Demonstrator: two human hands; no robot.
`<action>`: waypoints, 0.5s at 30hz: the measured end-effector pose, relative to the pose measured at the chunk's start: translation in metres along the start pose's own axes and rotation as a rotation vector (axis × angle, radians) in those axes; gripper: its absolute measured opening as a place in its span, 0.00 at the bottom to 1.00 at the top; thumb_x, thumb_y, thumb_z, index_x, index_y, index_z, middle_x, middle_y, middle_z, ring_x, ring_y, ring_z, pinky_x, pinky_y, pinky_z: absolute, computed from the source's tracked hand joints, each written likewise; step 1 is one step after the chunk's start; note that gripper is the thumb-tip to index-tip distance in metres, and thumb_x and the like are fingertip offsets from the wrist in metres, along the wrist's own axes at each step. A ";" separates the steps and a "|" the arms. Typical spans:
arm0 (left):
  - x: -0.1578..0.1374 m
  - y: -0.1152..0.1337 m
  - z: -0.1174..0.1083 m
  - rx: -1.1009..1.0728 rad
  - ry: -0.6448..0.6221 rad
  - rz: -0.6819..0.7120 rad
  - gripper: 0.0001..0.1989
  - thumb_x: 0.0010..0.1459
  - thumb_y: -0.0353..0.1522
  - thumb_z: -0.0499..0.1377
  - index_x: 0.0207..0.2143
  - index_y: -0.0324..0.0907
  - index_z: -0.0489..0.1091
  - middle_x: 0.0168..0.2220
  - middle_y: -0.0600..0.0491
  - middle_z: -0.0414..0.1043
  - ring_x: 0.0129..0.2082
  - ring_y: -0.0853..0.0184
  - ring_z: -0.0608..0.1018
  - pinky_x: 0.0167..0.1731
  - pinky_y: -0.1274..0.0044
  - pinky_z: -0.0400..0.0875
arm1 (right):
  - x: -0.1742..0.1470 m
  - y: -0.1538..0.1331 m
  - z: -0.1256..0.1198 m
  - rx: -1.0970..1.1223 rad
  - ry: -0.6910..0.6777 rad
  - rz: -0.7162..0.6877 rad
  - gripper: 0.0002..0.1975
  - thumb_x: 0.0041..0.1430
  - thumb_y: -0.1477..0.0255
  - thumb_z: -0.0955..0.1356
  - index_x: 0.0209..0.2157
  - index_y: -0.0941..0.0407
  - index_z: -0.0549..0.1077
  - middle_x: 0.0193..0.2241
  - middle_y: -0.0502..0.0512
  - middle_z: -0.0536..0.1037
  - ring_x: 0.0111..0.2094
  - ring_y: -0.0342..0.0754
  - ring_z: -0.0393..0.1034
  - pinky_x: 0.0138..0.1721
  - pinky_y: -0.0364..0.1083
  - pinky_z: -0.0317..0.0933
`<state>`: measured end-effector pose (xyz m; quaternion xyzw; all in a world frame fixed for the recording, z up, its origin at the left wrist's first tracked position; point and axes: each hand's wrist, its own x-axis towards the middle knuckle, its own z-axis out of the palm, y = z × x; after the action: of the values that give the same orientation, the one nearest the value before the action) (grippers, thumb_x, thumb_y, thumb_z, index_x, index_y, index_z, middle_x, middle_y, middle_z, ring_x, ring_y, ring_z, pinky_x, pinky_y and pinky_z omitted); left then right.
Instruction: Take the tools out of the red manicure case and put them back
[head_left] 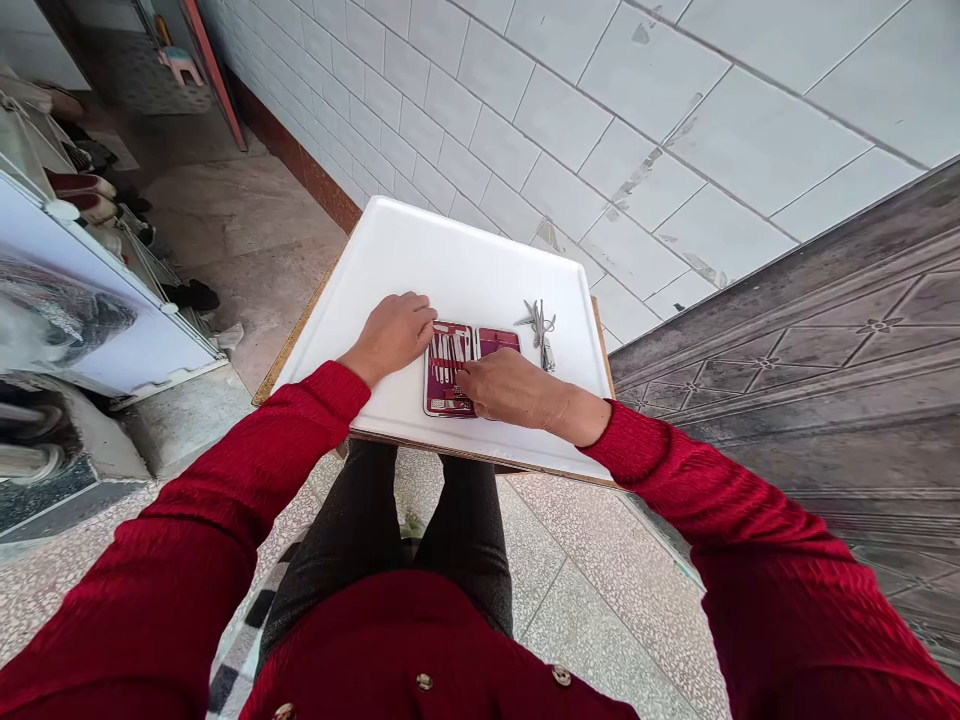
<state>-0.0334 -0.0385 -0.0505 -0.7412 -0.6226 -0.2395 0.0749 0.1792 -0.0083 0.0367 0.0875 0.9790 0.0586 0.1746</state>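
A dark red manicure case (430, 400) lies unfolded on a white tray (450, 245). Slim metal nail tools (448, 350) stand in a row under a strap in its left half. My left hand (396, 335) is at the case's upper left edge, fingers curled and gripping that edge. Over the middle fold reaches my right hand (514, 385), its thumb and fingers pinched together low by the tools. What sits between those fingertips is hidden. Right of the case, a small pile of loose metal pieces, with scissors and nail clippers (540, 330) among them, lies on the tray.
The tray rests on a board-topped table (300, 325) against a white tiled wall (480, 110). A grey panelled door (810, 400) stands close on the right. Leftward are a rack with shoes (90, 200) and a doorway with a small pink stool (180, 62).
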 end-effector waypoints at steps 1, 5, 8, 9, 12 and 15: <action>0.000 0.000 0.000 0.002 -0.002 0.000 0.12 0.68 0.29 0.52 0.37 0.43 0.76 0.42 0.45 0.77 0.45 0.53 0.76 0.44 0.61 0.70 | 0.000 0.000 0.000 0.002 -0.005 0.003 0.09 0.63 0.82 0.68 0.38 0.60 0.82 0.34 0.62 0.83 0.31 0.49 0.73 0.30 0.49 0.44; 0.000 0.000 0.000 -0.007 -0.015 -0.010 0.12 0.68 0.29 0.52 0.39 0.42 0.77 0.43 0.44 0.77 0.47 0.52 0.76 0.46 0.60 0.71 | -0.001 -0.001 0.000 -0.008 -0.032 0.011 0.11 0.65 0.82 0.67 0.41 0.61 0.82 0.35 0.63 0.83 0.30 0.49 0.72 0.30 0.50 0.44; 0.001 0.000 0.000 -0.018 -0.020 -0.014 0.12 0.67 0.28 0.52 0.40 0.42 0.77 0.44 0.44 0.77 0.48 0.51 0.76 0.47 0.59 0.71 | -0.001 -0.002 0.001 0.006 -0.016 0.037 0.10 0.65 0.81 0.67 0.40 0.61 0.81 0.35 0.63 0.83 0.30 0.49 0.71 0.29 0.50 0.42; 0.001 0.000 0.001 -0.019 -0.019 -0.014 0.12 0.67 0.28 0.52 0.40 0.42 0.77 0.44 0.44 0.78 0.48 0.51 0.76 0.47 0.59 0.71 | 0.000 -0.001 0.001 0.016 -0.007 0.046 0.09 0.65 0.81 0.67 0.40 0.61 0.81 0.35 0.63 0.83 0.30 0.49 0.71 0.29 0.50 0.42; 0.001 -0.001 0.001 -0.015 -0.015 -0.009 0.13 0.67 0.28 0.52 0.40 0.43 0.77 0.44 0.44 0.78 0.48 0.51 0.77 0.47 0.59 0.71 | -0.001 -0.001 0.003 0.034 0.015 0.046 0.08 0.65 0.81 0.68 0.39 0.61 0.80 0.35 0.62 0.83 0.30 0.48 0.71 0.30 0.50 0.41; 0.001 -0.002 0.002 -0.014 -0.010 -0.004 0.13 0.68 0.28 0.52 0.40 0.42 0.77 0.45 0.44 0.78 0.48 0.52 0.77 0.47 0.60 0.71 | -0.002 -0.004 0.002 0.034 0.020 0.034 0.09 0.67 0.81 0.66 0.40 0.62 0.80 0.36 0.63 0.82 0.31 0.48 0.70 0.30 0.50 0.42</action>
<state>-0.0347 -0.0366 -0.0526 -0.7415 -0.6229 -0.2402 0.0661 0.1808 -0.0124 0.0345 0.1067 0.9799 0.0458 0.1620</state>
